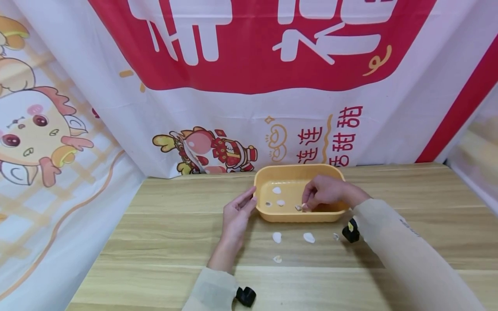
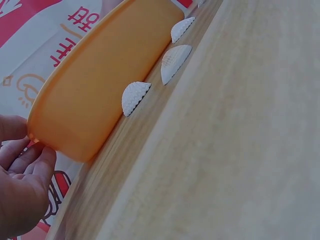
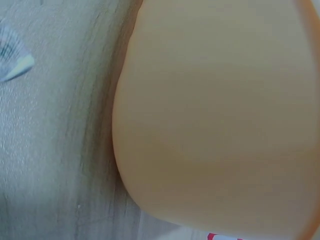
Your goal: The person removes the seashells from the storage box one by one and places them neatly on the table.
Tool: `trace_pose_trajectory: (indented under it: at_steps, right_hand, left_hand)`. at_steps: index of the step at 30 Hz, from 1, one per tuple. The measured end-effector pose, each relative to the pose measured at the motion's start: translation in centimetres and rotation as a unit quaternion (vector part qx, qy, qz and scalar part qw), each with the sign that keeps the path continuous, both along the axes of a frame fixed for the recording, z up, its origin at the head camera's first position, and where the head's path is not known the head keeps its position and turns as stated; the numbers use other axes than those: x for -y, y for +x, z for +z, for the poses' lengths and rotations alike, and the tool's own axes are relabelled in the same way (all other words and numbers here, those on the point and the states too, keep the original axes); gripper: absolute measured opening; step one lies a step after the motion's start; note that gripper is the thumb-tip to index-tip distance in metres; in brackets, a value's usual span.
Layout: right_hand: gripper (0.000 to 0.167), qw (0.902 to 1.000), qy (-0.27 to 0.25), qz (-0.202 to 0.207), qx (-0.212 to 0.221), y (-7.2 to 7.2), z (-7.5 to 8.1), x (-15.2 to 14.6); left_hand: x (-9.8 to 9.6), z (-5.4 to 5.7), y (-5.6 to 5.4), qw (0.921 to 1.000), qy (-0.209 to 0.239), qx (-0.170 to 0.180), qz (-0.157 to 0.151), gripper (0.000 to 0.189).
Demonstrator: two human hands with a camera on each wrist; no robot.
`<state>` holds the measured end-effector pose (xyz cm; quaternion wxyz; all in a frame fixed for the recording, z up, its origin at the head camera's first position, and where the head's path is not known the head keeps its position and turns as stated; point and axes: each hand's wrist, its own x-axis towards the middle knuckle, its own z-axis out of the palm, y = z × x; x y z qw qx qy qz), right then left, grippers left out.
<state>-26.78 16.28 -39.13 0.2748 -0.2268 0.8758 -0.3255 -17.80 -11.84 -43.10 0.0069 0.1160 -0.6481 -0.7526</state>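
A yellow plastic basin (image 1: 295,217) stands on the table. My left hand (image 1: 236,214) holds its left end, fingers and thumb at the rim; in the left wrist view the left hand (image 2: 25,175) shows at the basin's corner (image 2: 85,95). My right hand (image 1: 324,190) reaches inside over the right half, fingers bent down, pinching a small seashell (image 1: 304,207) near the basin floor. Just left of those fingertips lies a dark-marked shell (image 1: 298,207). Farther left in the basin are a white shell (image 1: 276,190), a smaller shell (image 1: 280,203) and a greyish one (image 1: 268,204).
On the wooden table (image 1: 171,242) before the basin lie a white shell (image 1: 277,237), another white shell (image 1: 309,237), a small grey-white shell (image 1: 336,236) and a yellowish shell (image 1: 277,259). A printed cloth (image 1: 233,103) hangs right behind the basin.
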Motion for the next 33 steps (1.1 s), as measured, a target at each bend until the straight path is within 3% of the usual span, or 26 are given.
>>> trace_pose_trajectory:
  at_steps: [8, 15, 24, 33]
  right_hand:
    - [0.019, 0.9984, -0.044, -0.031, 0.016, 0.1, 0.1, -0.1]
    - [0.020, 0.9947, -0.094, -0.042, -0.008, 0.2, 0.2, 0.0]
    - [0.024, 0.9879, -0.118, -0.100, 0.008, 0.9, 1.5, 0.4]
    - [0.025, 0.9861, -0.135, -0.095, -0.012, 2.2, 2.5, 0.2]
  left_hand:
    - [-0.1, -0.1, 0.0, 1.0000, -0.005, 0.002, 0.002, 0.037]
    - [-0.2, 0.0, 0.1, 0.9999, -0.006, 0.003, 0.008, 0.036]
    - [-0.3, 0.0, 0.1, 0.9999, -0.004, -0.001, 0.012, 0.036]
    - [-0.4, -0.1, 0.2, 0.9996, -0.018, 0.001, 0.022, 0.035]
